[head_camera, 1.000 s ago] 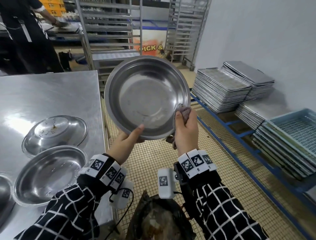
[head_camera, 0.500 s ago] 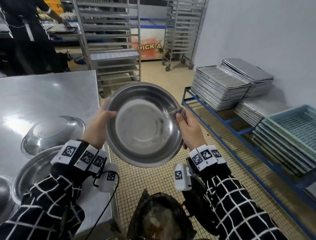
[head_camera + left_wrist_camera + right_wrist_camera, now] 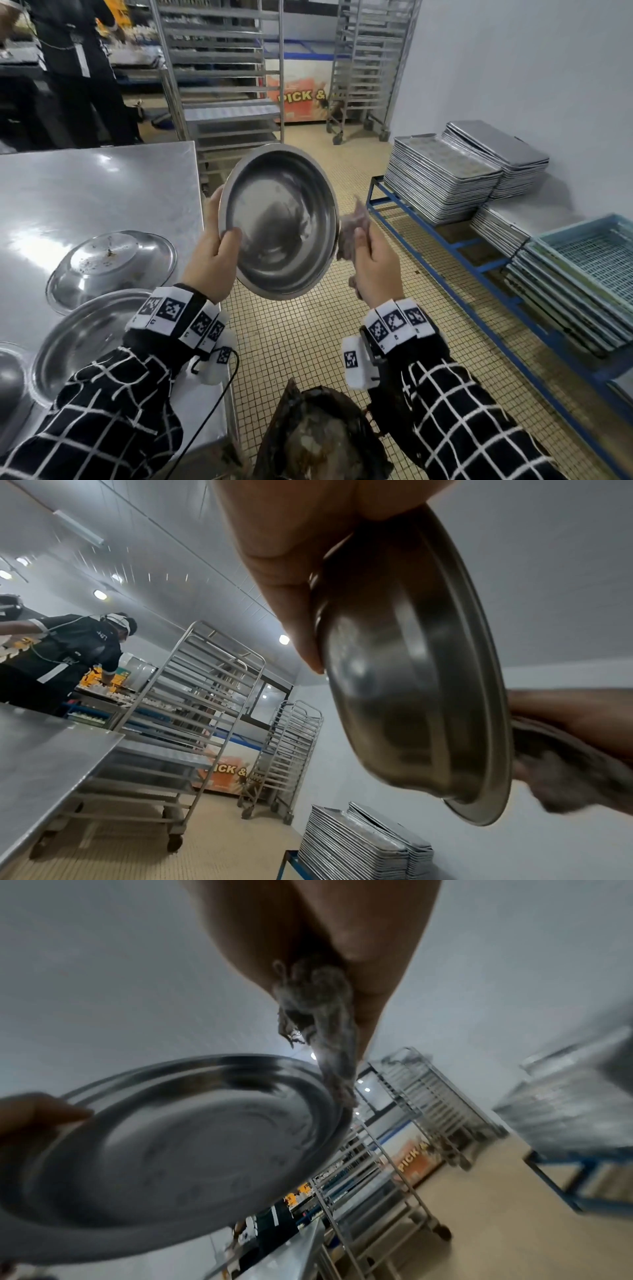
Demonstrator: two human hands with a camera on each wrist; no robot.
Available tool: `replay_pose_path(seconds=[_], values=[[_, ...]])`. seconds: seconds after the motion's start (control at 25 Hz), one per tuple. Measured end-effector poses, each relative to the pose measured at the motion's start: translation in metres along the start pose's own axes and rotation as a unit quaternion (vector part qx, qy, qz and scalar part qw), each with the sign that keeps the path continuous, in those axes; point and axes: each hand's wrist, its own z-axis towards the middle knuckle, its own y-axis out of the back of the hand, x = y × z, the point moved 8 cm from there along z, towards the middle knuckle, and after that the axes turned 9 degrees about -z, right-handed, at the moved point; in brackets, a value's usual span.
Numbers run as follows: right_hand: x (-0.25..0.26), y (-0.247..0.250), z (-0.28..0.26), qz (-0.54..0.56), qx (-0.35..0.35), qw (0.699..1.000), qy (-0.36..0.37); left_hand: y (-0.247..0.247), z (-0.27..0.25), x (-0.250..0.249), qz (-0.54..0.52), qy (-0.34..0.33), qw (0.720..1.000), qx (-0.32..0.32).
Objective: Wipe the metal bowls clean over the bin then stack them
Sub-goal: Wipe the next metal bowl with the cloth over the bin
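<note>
Both hands (image 3: 212, 260) full: bowl (image 3: 281, 222), rag (image 3: 354, 228).

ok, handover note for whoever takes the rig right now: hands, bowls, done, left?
Left hand grips the held bowl by its rim, tilted above the bin.
Right hand holds the rag at the bowl's right rim.
Three more bowls on the steel table: speckled bowl, near bowl, and one at the left edge.
Done: held bowl looks mostly wiped.
Left: wipe the speckled bowl; check the others; stack all, none stacked yet.
</note>
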Motion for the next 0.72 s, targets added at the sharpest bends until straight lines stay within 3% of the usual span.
replay_pose_path(seconds=[0.12, 0.2, 0.24, 0.32, 0.44, 0.56, 0.64, 0.72], values=[[0.017, -0.037, 0.016, -0.165, 0.065, 0.976, 0.125, -0.005, -0.003, 0.0, -0.016, 0.001, 1.0, -0.001], [0.016, -0.073, 0.001, -0.26, 0.145, 0.927, 0.227, -0.004, 0.0, -0.002, -0.058, 0.003, 0.998, -0.009], [0.013, -0.086, -0.011, -0.275, 0.172, 0.909, 0.264, -0.001, 0.003, -0.002, -0.072, 0.006, 0.997, -0.024], [0.014, -0.095, -0.032, -0.251, 0.199, 0.902, 0.289, 0.009, 0.008, 0.003, -0.077, 0.019, 0.995, -0.059], [0.023, -0.091, -0.055, -0.264, 0.141, 0.892, 0.339, 0.022, 0.006, 0.02, -0.054, 0.084, 0.99, -0.104], [0.017, -0.078, -0.058, -0.268, 0.066, 0.882, 0.381, 0.016, -0.003, 0.05, -0.146, 0.227, 0.953, -0.14], [0.014, -0.066, -0.051, -0.244, 0.031, 0.894, 0.375, 0.001, -0.01, 0.062, -0.212, 0.319, 0.913, -0.137], [0.015, -0.049, -0.038, -0.206, 0.005, 0.921, 0.332, -0.014, -0.015, 0.065, -0.195, 0.365, 0.905, -0.097]])
